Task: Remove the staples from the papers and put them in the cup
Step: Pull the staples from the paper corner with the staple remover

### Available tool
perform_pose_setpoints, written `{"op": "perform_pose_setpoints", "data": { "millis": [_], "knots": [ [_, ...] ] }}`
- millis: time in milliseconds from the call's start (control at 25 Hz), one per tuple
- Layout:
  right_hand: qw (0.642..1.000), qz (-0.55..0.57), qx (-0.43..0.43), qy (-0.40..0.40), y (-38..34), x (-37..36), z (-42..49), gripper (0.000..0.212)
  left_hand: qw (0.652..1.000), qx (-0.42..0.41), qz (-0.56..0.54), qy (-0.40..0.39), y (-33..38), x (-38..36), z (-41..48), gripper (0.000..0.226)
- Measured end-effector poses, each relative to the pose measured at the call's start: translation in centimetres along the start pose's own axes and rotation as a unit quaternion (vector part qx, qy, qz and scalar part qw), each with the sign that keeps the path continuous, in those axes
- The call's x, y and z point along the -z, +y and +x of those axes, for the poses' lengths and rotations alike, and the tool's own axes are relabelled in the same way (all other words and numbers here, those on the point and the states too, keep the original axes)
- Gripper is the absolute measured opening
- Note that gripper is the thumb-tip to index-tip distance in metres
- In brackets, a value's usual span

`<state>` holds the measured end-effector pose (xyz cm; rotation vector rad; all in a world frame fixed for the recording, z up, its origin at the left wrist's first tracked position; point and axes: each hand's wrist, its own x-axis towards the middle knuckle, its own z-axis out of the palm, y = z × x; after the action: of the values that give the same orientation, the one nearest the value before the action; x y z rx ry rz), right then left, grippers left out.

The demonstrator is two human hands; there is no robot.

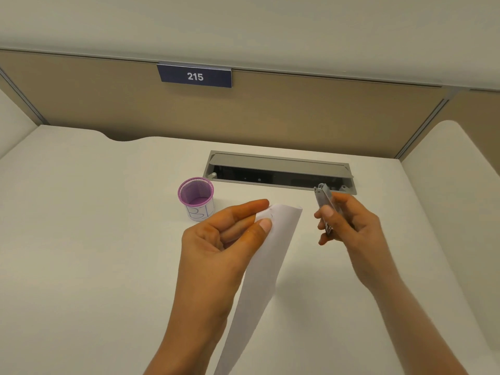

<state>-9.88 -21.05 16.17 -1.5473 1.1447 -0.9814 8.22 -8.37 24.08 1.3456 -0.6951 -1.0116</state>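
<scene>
In the head view, the left hand (227, 234) pinches the far corner of the papers (266, 261) between thumb and forefinger, with the other fingers loosely curled behind. The sheets appear lifted off the worktop (81, 239), and their long axis runs from about 1 o'clock at the held end down to 7 o'clock at the lower edge of the view. Faint curved marks beside the thumb tip may be the staples, but they are too small to be sure. The right hand (349, 226) lies at 3 o'clock from that corner, near it but apart. Its fingers are wrapped round a slim grey tool (323, 200), which points to about 11 o'clock. The right hand is therefore the nearer one to work the corner, probably by swinging the tool toward 9 o'clock. The purple mesh cup (196, 197) stands upright at 10 o'clock from the left hand, just beyond its fingertips. An open cable hatch (278, 171) lies at 12 o'clock.
</scene>
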Motion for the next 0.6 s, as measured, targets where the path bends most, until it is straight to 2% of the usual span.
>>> {"op": "perform_pose_setpoints", "data": {
  "millis": [120, 240, 400, 600],
  "knots": [
    [0.996, -0.024, 0.061, -0.060, -5.6, 1.0, -3.1, 0.035, 1.000, -0.015, 0.017, -0.007, 0.5, -0.5, -0.6, 0.030],
    [0.985, -0.090, 0.118, -0.086, -8.8, 1.5, -5.2, 0.029, 0.998, -0.033, 0.047, -0.014, 1.2, -0.8, -1.5, 0.034],
    [0.955, -0.179, 0.220, -0.087, -11.0, 2.0, -6.6, 0.025, 0.996, -0.055, 0.072, -0.027, 2.4, -1.0, -2.9, 0.038],
    [0.927, -0.233, 0.286, -0.070, -12.3, 2.8, -7.6, 0.031, 0.993, -0.066, 0.093, -0.036, 3.9, -1.0, -4.5, 0.038]
  ]
}}
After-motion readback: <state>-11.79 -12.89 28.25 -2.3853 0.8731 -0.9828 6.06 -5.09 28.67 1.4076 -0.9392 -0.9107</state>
